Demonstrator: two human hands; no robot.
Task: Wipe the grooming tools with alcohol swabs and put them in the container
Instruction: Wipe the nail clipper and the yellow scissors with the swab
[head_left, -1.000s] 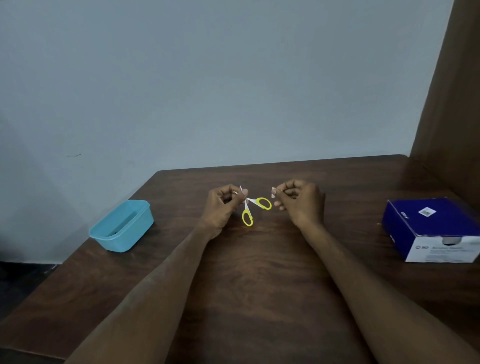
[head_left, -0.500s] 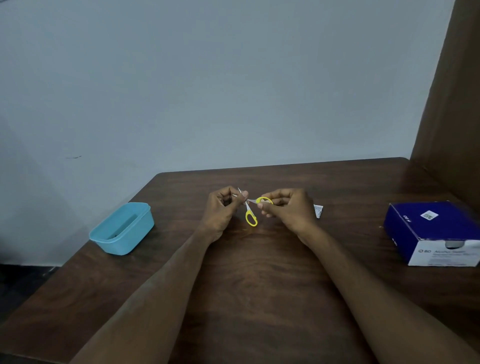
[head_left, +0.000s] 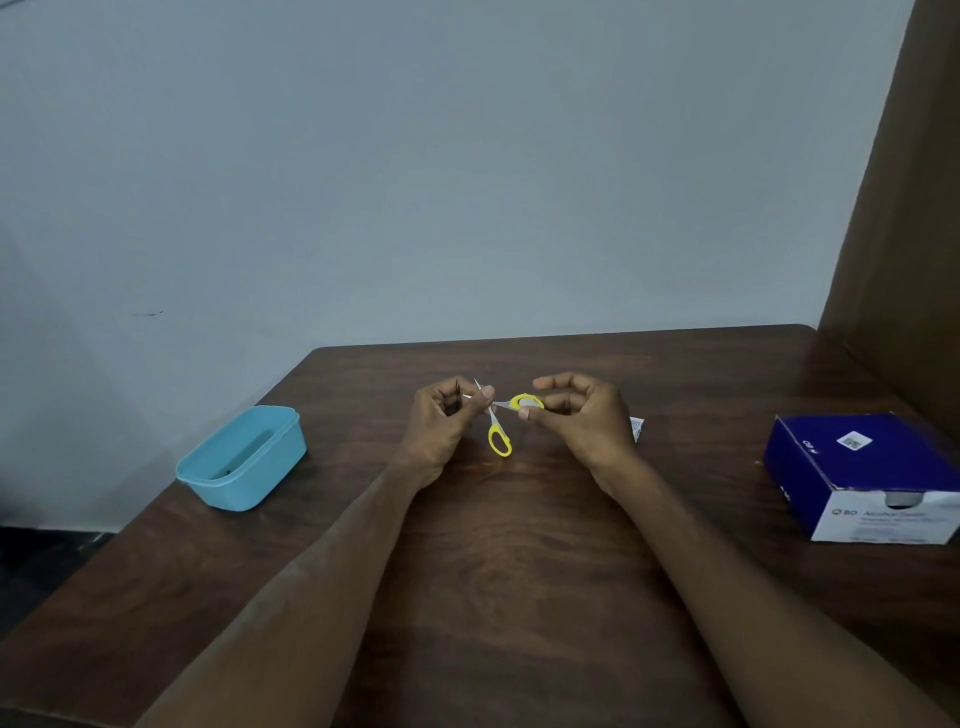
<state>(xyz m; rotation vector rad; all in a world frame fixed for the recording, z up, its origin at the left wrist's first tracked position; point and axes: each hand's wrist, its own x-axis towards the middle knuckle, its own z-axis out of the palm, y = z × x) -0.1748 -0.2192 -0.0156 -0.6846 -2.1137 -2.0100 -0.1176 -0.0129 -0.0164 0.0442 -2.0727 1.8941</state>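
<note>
Left hand (head_left: 441, 423) pinching small yellow-handled scissors (head_left: 498, 421) by the spread blades; right hand (head_left: 582, 415) pinching one yellow loop, above the wooden table (head_left: 519, 545)

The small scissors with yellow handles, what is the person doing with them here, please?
A person holds the scissors above the wooden table. The left hand pinches the open blades, while the right hand presses a pale swab against one yellow handle ring, apparently wiping it. The blue container waits at the left, the alcohol swab box at the right. A torn wrapper lies behind the right hand.
</note>
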